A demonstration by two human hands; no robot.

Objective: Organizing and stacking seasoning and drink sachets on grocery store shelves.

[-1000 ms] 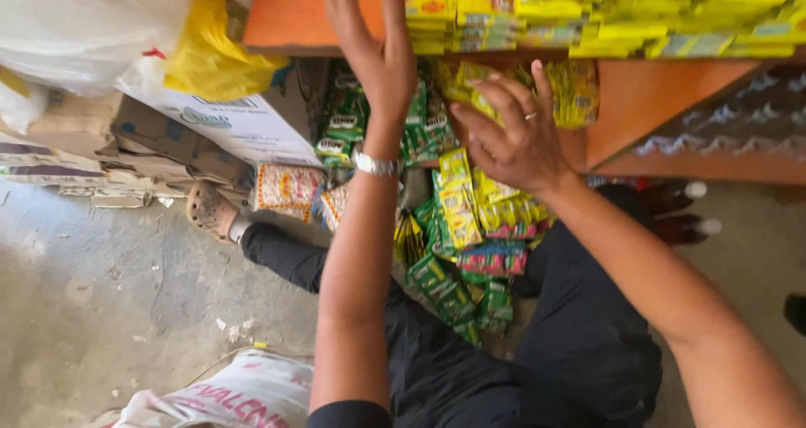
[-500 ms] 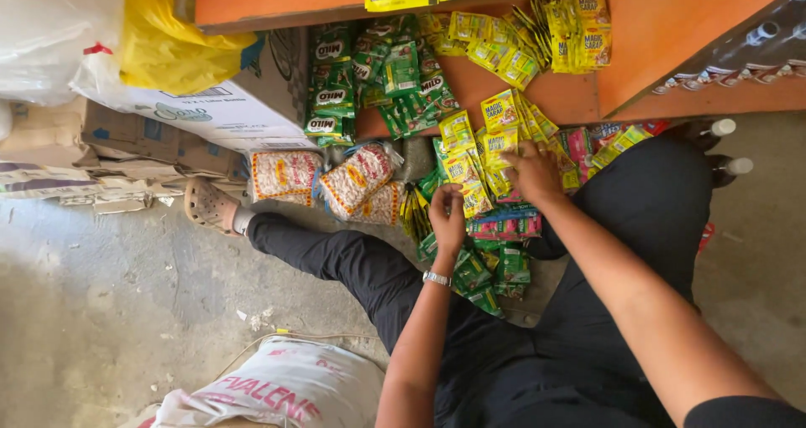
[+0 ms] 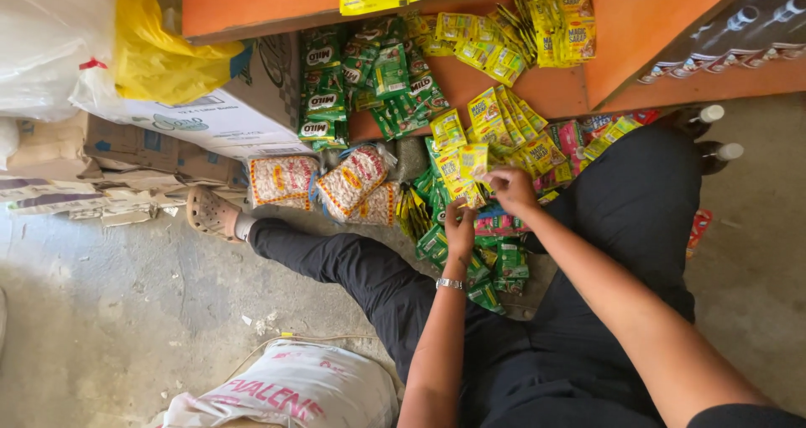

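The left hand [image 3: 459, 226] reaches forward from a bent arm with a watch at the wrist, fingers curled down onto the green sachets [image 3: 437, 245] heaped on the lap; whether they pinch one cannot be told. The right hand [image 3: 512, 189] comes in from the right, forearm slanting across the black trousers, fingers closed on the lower edge of a strip of yellow sachets [image 3: 463, 169]. That strip's long axis runs from the hand up and left. Beyond it the orange shelf [image 3: 646, 33] holds more yellow packets, crowding the far side. Bags of beans [image 3: 353, 180] lie left of the hands; bare concrete floor [image 3: 109, 310] opens farther left.
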